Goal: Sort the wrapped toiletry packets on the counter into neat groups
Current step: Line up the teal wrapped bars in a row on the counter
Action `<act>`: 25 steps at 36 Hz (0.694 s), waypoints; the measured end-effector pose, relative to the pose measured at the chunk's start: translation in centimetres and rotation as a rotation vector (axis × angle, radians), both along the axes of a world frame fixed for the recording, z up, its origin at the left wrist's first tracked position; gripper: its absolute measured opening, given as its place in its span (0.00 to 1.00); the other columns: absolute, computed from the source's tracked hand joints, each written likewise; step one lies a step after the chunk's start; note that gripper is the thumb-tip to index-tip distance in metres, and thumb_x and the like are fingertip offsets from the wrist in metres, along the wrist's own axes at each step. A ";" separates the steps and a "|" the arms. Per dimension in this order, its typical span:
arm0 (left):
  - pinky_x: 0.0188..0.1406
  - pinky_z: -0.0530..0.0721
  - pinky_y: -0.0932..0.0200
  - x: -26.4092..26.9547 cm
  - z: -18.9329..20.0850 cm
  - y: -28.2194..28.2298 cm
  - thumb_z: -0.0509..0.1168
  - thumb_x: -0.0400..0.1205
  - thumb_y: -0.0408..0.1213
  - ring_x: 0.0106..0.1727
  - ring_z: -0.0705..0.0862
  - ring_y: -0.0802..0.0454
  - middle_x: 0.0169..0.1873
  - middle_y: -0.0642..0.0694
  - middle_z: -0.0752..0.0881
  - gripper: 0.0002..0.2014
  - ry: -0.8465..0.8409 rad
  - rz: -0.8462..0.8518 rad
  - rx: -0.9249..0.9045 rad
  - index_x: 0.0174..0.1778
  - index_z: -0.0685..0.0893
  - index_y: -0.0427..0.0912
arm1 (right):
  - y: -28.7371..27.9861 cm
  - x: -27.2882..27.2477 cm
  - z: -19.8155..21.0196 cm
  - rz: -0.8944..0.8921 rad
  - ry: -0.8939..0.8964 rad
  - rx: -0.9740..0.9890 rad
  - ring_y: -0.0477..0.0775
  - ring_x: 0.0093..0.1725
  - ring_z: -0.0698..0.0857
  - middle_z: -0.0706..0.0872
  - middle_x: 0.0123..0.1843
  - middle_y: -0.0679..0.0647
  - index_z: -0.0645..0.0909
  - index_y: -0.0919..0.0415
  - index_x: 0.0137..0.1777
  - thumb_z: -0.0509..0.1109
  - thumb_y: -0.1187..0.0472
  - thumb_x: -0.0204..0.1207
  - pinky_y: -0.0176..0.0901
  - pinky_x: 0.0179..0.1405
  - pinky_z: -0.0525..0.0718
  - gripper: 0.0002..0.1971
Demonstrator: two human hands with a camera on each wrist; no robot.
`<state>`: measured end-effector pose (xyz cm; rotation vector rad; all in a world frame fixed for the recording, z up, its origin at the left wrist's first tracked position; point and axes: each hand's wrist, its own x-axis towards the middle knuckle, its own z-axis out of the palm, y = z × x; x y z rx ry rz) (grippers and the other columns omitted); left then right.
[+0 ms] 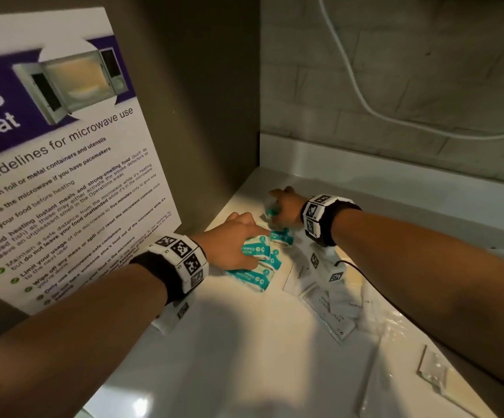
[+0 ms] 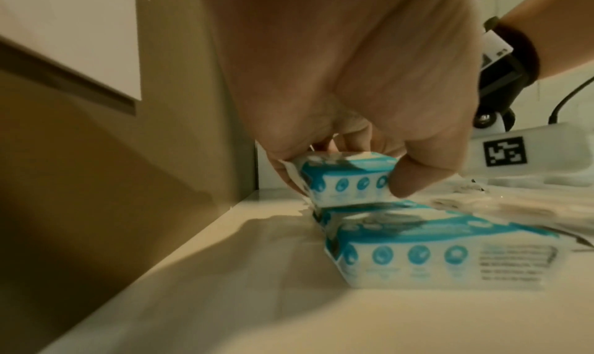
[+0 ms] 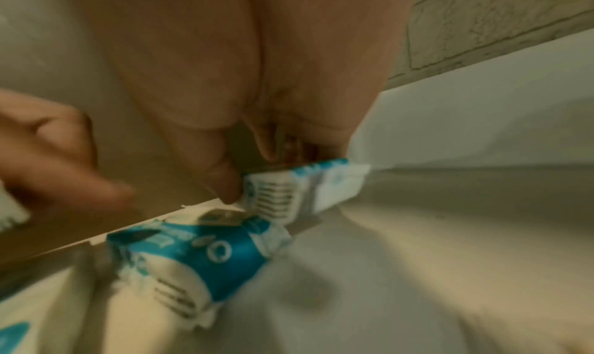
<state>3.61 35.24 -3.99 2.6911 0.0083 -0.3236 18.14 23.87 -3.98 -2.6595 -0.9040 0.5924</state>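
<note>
Wipes packets (image 1: 255,262) crowd counter's (image 1: 244,357) corner; each hand (image 1: 232,242) (image 1: 287,206) pinching one.

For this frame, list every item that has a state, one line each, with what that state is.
Left hand: pinching a wipes packet, lifted just above another.
Right hand: pinching a second wipes packet at the far corner.
Teal packets: clustered, overlapping, on the counter.
White sachets: lying flat, loosely overlapped, untouched.
Poster: leaning against the wall.
</note>
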 end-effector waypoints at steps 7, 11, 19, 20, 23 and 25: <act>0.53 0.87 0.60 -2.8 1.5 0.2 0.79 0.65 0.33 0.53 0.84 0.59 0.54 0.52 0.81 0.25 -0.101 -0.020 -0.210 0.54 0.78 0.53 | -1.0 0.0 -0.4 0.013 0.044 0.167 0.59 0.72 0.78 0.76 0.76 0.55 0.61 0.55 0.81 0.76 0.61 0.74 0.46 0.68 0.76 0.38; 0.55 0.79 0.67 -4.6 0.5 -0.1 0.79 0.62 0.37 0.54 0.80 0.59 0.52 0.55 0.80 0.24 -0.036 -0.135 -0.082 0.54 0.84 0.50 | -1.8 -0.4 -0.3 0.067 -0.023 0.088 0.61 0.74 0.75 0.73 0.78 0.57 0.68 0.57 0.80 0.72 0.55 0.78 0.50 0.71 0.73 0.31; 0.66 0.69 0.67 -6.0 -1.6 -0.1 0.78 0.66 0.41 0.60 0.68 0.60 0.53 0.58 0.73 0.26 -0.047 -0.167 -0.007 0.61 0.86 0.54 | -2.8 -2.2 -1.0 0.219 -0.310 -0.128 0.67 0.68 0.70 0.73 0.70 0.64 0.76 0.55 0.73 0.60 0.54 0.84 0.54 0.66 0.72 0.19; 0.66 0.69 0.67 -6.0 -1.6 0.0 0.78 0.66 0.41 0.60 0.67 0.60 0.55 0.57 0.73 0.26 -0.066 -0.159 0.005 0.62 0.85 0.54 | -2.7 -2.3 -1.0 0.227 -0.308 -0.135 0.67 0.68 0.70 0.73 0.71 0.64 0.75 0.55 0.75 0.60 0.54 0.85 0.53 0.66 0.72 0.20; 0.66 0.75 0.60 -5.9 -1.7 0.0 0.78 0.66 0.41 0.61 0.67 0.57 0.58 0.55 0.72 0.29 -0.136 -0.114 0.031 0.63 0.79 0.53 | -2.7 -2.6 -0.9 0.221 -0.286 -0.136 0.67 0.70 0.71 0.72 0.73 0.63 0.74 0.55 0.77 0.61 0.55 0.84 0.52 0.67 0.72 0.21; 0.65 0.77 0.55 -5.7 -1.7 0.1 0.78 0.66 0.41 0.62 0.67 0.55 0.60 0.54 0.72 0.31 -0.141 -0.080 0.035 0.65 0.76 0.52 | -2.6 -2.6 -0.7 0.231 -0.274 -0.136 0.66 0.69 0.71 0.73 0.72 0.63 0.75 0.56 0.76 0.61 0.55 0.84 0.51 0.67 0.72 0.21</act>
